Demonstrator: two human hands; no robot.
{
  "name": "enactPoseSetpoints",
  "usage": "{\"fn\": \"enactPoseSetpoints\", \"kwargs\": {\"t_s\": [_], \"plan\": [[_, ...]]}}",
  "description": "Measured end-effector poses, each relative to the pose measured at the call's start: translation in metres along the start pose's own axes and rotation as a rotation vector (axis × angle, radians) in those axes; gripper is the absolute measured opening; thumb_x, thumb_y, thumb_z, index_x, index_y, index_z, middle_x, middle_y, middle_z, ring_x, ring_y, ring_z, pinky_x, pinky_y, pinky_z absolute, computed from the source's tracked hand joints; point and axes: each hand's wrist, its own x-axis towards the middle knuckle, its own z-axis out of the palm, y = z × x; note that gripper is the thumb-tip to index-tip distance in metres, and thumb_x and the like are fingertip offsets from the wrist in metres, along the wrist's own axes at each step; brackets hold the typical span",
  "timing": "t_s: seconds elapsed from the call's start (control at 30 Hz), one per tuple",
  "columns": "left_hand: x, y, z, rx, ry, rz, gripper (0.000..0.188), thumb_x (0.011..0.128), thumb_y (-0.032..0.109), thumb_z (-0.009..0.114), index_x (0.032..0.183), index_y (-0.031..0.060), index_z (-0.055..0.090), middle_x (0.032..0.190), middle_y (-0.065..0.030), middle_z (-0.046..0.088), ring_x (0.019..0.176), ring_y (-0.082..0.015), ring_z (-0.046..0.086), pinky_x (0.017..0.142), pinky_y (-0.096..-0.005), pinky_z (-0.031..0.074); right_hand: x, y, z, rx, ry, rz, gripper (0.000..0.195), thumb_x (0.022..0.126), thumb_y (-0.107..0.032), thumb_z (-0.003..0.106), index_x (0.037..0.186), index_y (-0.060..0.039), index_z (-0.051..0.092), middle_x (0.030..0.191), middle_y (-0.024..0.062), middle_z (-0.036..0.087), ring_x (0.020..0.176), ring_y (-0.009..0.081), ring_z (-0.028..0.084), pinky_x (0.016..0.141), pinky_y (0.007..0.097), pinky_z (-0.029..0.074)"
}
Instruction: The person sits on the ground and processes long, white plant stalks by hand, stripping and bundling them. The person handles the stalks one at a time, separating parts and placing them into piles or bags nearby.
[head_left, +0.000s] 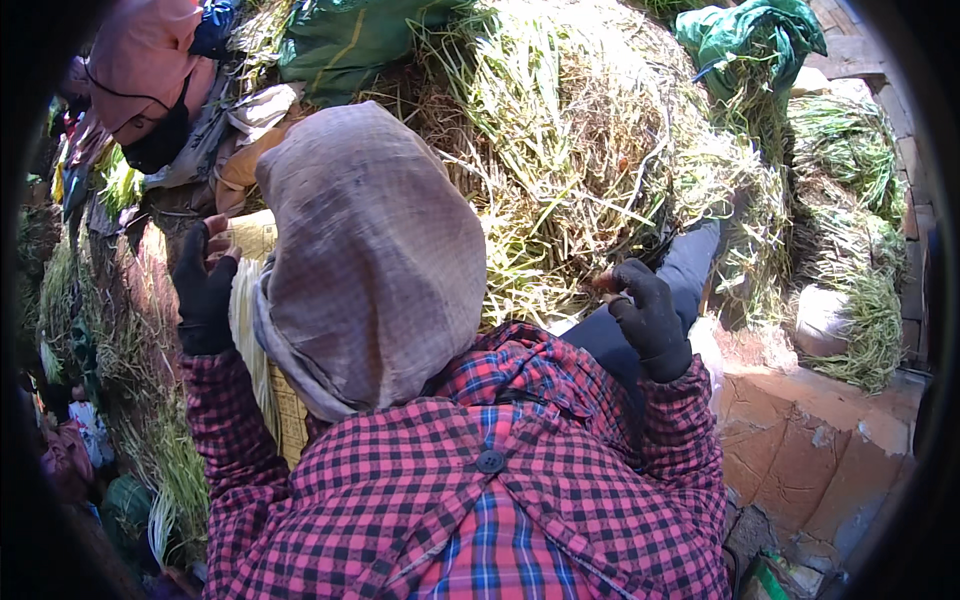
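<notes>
My left hand (206, 289), in a black fingerless glove, is raised at the left with its fingers apart and nothing visible in it. Beside it, a bundle of pale strands (249, 337) lies over yellow printed sheets (292, 409). At the right, my right hand (646, 319), gloved alike, has curled fingers close to a big heap of green and straw-coloured stalks (570, 150); whether it holds anything cannot be told. A brown cloth (375, 255), bulging like a hood, hides the middle between both hands.
At the upper left is another person (146, 75) with a pink head covering and black mask. Green sacks (352, 45) lie at the top. More bundled stalks (847, 180) are stacked at the right, above a brown, creased surface (802, 450). Further stalks (176, 465) line the left.
</notes>
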Motion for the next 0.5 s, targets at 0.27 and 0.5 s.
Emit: {"fn": "enactPoseSetpoints", "kwargs": {"t_s": [0.27, 0.5], "plan": [[-0.013, 0.199, 0.081, -0.272, -0.163, 0.607, 0.019, 0.073, -0.003, 0.058, 0.091, -0.0008, 0.058, 0.093, -0.0106, 0.061, 0.087, -0.0162, 0.057, 0.080, -0.0285, 0.045, -0.075, -0.040, -0.030, 0.291, -0.386, 0.199, 0.025, 0.077, -0.008, 0.060, 0.101, -0.0004, 0.058, 0.087, 0.0150, 0.059, 0.076, 0.0269, 0.060, 0.068, 0.0332, 0.047], [-0.073, 0.212, 0.164, -0.182, -1.125, 0.828, 0.027, 0.070, 0.010, 0.067, 0.096, 0.0087, 0.058, 0.087, -0.0102, 0.060, 0.076, -0.0289, 0.060, 0.062, -0.0385, 0.047, -0.123, -0.070, -0.022, 0.336, -0.494, 0.090, 0.026, 0.081, -0.012, 0.054, 0.104, -0.0001, 0.055, 0.089, 0.0170, 0.059, 0.084, 0.0336, 0.059, 0.072, 0.0378, 0.047]]}}
